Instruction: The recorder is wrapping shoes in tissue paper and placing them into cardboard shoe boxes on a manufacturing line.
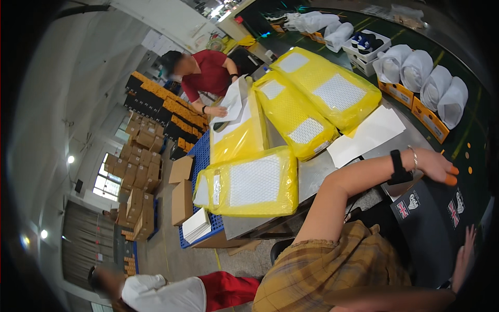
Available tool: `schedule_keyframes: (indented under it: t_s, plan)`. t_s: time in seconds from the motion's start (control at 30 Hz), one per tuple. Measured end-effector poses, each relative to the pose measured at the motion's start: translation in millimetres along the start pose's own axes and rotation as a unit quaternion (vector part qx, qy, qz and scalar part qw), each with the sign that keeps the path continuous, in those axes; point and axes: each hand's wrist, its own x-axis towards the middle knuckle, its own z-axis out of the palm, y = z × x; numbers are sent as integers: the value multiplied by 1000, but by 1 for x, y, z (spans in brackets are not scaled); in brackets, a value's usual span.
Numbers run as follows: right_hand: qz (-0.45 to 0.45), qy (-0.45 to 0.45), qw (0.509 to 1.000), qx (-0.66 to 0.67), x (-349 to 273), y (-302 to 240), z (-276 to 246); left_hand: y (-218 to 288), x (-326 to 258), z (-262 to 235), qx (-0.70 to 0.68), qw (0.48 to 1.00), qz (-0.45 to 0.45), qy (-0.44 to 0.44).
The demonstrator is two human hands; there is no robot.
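Observation:
My left hand (435,164), with orange covers on two fingertips, a black wristband and a bracelet, reaches over the far edge of a dark shoebox (423,221) at the right. Its fingers point away and hold nothing that I can see. Across the box's dark surface are printed emblems. At the near right, my right hand (463,260) lies along the box's side with its fingers stretched out. Part of that hand fades into the dark rim of the picture.
A green work surface (460,148) carries shoes in white wrapping (431,86) on orange-black boxes and dark shoes (366,41) in a white box. Yellow-wrapped packs (312,88) and white sheets (368,134) cover the metal table. One person (208,78) handles paper there; another (166,292) is at lower left.

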Motion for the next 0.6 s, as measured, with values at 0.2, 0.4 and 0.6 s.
schedule_keyframes:
  t_s: [0.2,0.4,0.6]
  plan:
    - [16,22,973,-228,2,-20,71,-63,-4,83,276,947,85,141]
    - [-45,256,964,-55,5,-17,105,-66,-18,75,166,954,86,233]
    - [84,393,811,424,-28,-119,94,-111,-57,129,-423,878,-1,222]
